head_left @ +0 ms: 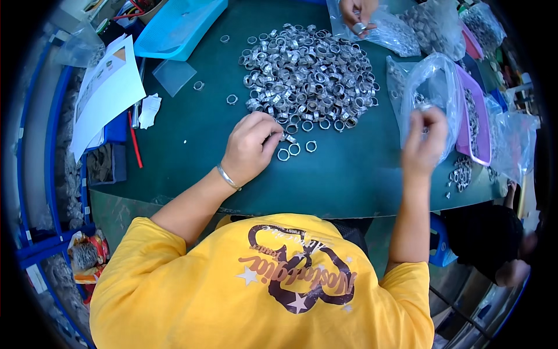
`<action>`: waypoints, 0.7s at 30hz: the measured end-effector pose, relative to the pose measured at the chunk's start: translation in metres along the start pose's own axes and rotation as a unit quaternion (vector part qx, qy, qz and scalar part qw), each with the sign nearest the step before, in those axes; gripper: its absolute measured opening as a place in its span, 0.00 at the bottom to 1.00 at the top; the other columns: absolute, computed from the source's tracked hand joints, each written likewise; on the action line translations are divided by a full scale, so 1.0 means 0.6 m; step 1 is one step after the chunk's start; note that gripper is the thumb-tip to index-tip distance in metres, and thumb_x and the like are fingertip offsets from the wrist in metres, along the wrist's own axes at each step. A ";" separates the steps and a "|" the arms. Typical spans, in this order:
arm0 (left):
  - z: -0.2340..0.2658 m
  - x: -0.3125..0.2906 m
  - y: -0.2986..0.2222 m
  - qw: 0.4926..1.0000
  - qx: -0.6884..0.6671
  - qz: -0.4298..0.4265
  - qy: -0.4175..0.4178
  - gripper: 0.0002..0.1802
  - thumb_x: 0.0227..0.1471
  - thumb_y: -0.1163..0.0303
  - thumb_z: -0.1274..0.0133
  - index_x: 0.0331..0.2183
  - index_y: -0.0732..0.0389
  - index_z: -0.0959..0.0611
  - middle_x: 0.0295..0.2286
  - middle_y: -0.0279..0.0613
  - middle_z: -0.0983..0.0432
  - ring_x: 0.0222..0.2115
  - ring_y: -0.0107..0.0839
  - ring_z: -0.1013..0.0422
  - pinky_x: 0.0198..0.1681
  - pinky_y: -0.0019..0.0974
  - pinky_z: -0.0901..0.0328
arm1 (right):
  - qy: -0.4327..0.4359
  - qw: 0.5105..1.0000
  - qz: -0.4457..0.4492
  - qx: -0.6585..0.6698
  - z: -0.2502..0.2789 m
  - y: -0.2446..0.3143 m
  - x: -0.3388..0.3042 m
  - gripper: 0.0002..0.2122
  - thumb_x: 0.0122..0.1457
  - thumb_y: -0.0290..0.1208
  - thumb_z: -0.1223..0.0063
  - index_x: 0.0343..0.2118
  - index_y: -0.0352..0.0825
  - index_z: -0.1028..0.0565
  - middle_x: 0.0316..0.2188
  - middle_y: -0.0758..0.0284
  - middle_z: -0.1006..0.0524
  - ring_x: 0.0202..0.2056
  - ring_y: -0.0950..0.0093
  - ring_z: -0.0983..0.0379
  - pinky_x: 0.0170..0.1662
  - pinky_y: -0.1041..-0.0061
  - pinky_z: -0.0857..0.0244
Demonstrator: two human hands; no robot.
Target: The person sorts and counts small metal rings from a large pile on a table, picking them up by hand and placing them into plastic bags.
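Note:
A broad heap of small silver metal rings (311,75) covers the middle of the green table. At the heap's near left edge, my left hand (250,145) is closed, its fingertips pinching at a metal ring (289,138). Just beside those fingertips, a few loose rings (294,149) lie flat, apart from the heap. My right hand (425,139) is raised to the right, in front of an open clear plastic bag (410,87). Motion blurs it, but a small grey metal piece, seemingly a ring, shows between thumb and finger.
Another person's hand (357,11) holds a metal piece at the far edge, near filled clear bags (433,29). A purple basket (482,145) stands at the right. Left are a blue tray (181,43), paper sheets (107,93) and a red stick (135,142).

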State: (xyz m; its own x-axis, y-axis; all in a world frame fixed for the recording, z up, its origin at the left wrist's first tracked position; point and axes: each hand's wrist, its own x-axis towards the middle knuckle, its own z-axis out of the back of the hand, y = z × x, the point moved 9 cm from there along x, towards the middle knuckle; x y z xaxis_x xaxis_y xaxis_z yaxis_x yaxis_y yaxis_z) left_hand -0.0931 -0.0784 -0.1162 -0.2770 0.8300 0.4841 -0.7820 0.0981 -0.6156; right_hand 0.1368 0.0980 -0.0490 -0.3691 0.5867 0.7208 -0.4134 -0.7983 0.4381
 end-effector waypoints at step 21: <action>-0.094 -0.018 0.006 0.849 -0.423 0.276 0.157 0.06 0.51 0.75 0.40 0.33 0.64 0.20 0.31 0.34 0.24 0.29 0.18 0.28 0.33 0.23 0.32 | 0.290 0.908 -0.022 0.303 -0.145 0.149 -0.100 0.12 0.51 0.19 0.41 0.39 0.32 0.26 0.35 0.60 0.25 0.36 0.63 0.27 0.39 0.72 0.31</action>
State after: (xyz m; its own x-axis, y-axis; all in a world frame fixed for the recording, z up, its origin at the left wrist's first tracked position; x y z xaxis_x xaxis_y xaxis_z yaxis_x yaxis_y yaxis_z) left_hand -0.0615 -0.0559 -0.1585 -0.2047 0.9701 -0.1304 0.1365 -0.1037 -0.9852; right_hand 0.0496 0.0029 -0.0999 -0.8117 0.4526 0.3692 0.0304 -0.5986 0.8005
